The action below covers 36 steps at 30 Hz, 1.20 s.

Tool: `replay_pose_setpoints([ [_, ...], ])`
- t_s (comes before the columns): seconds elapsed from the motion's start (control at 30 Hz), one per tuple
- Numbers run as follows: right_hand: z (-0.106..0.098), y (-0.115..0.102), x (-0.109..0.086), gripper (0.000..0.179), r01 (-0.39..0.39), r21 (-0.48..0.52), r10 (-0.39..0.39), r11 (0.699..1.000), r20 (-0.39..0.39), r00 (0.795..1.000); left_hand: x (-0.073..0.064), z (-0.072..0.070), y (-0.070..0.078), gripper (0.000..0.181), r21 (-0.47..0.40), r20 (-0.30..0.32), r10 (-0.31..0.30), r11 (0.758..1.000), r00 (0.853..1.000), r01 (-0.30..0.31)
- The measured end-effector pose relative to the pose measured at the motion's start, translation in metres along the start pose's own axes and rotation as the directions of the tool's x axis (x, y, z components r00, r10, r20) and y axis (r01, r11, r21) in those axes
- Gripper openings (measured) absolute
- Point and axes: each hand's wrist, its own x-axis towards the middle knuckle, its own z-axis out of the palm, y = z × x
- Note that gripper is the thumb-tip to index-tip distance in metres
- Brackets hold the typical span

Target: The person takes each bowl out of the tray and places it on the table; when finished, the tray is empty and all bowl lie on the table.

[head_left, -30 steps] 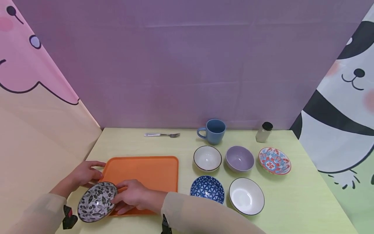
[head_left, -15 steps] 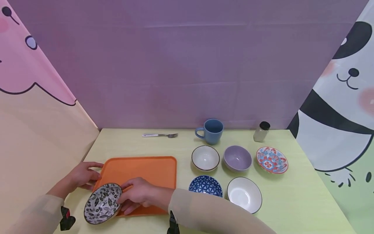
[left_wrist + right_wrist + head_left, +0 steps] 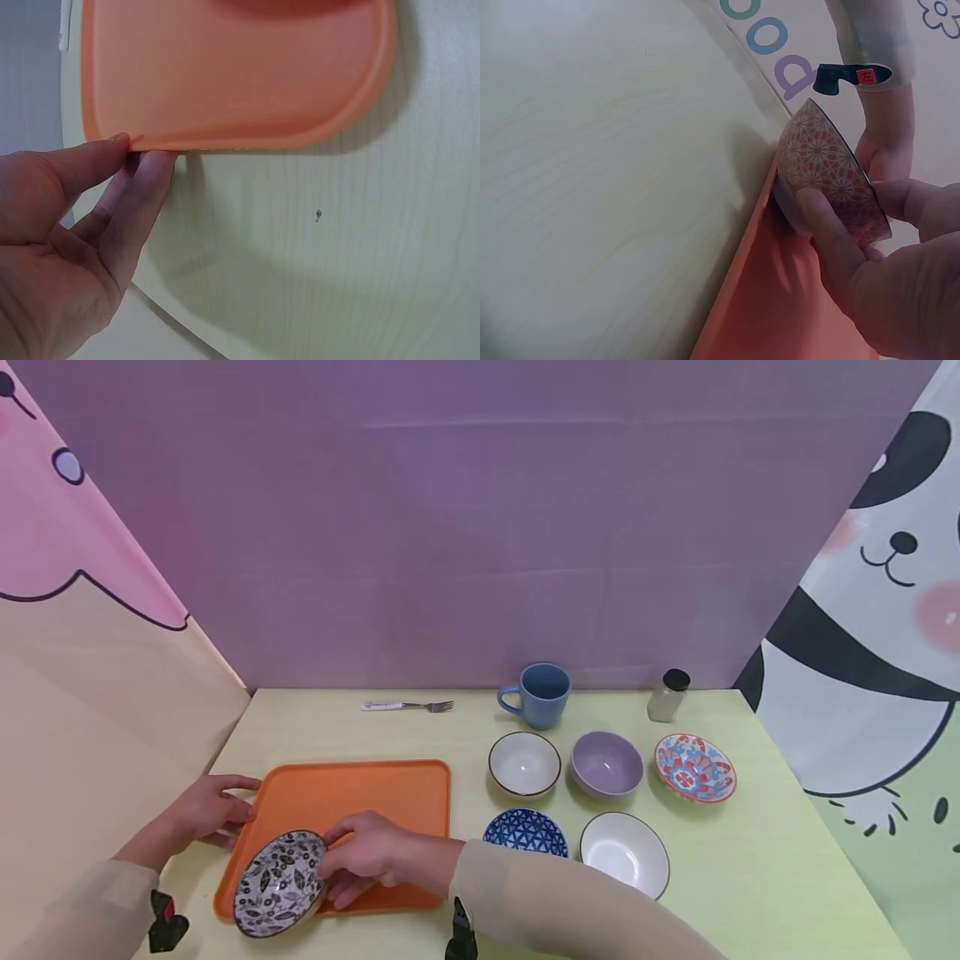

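Note:
My right hand [image 3: 382,853] grips the right rim of a black-and-white floral bowl [image 3: 277,881], thumb on one side and fingers on the other. The bowl tilts above the near left corner of an orange tray [image 3: 360,789]. Its outer side shows a reddish flower-like pattern in the right wrist view, where the bowl [image 3: 821,154] overlaps the tray's edge. At the tray's left side my left hand [image 3: 206,814] pinches the rim. In the left wrist view, the thumb lies on top of the tray's rim [image 3: 247,144], with fingertips at its underside.
To the right stand a white bowl [image 3: 525,764], a purple bowl [image 3: 606,764], a blue patterned bowl [image 3: 527,832], a larger white bowl [image 3: 624,856] and a red-blue patterned dish [image 3: 695,768]. Behind them are a blue mug [image 3: 545,697], a black-lidded shaker [image 3: 668,697] and a fork [image 3: 407,706].
My right hand has moved the floral bowl to the right, uncovering the tray's near left corner. The left hand keeps its place on the rim. The head view has shifted slightly.

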Motion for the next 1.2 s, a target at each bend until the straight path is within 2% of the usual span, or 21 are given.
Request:
replay_pose_setpoints([
  [0.37, -0.014, 0.001, -0.009, 0.029, -0.003, 0.018, 0.002, 1.000, 0.029, 1.000, -0.002, -0.002, -0.002, 0.058, -0.039, 0.008, -0.006, 0.999, 1.000, 0.006],
  [0.6, -0.032, -0.008, -0.022, 0.031, 0.007, 0.038, -0.010, 0.999, 0.080, 0.997, -0.004, 0.001, -0.002, 0.057, -0.043, 0.002, -0.004, 0.999, 1.000, 0.005],
  [0.97, -0.059, -0.028, -0.045, 0.039, 0.052, 0.068, -0.058, 0.996, 0.096, 0.994, -0.002, 0.000, -0.002, 0.057, -0.041, 0.006, -0.001, 0.999, 1.000, 0.002],
  [1.2, -0.079, -0.031, -0.061, 0.043, 0.074, 0.072, -0.080, 0.995, 0.086, 0.993, 0.000, -0.001, 0.000, 0.058, -0.024, 0.008, -0.007, 1.000, 1.000, 0.007],
])
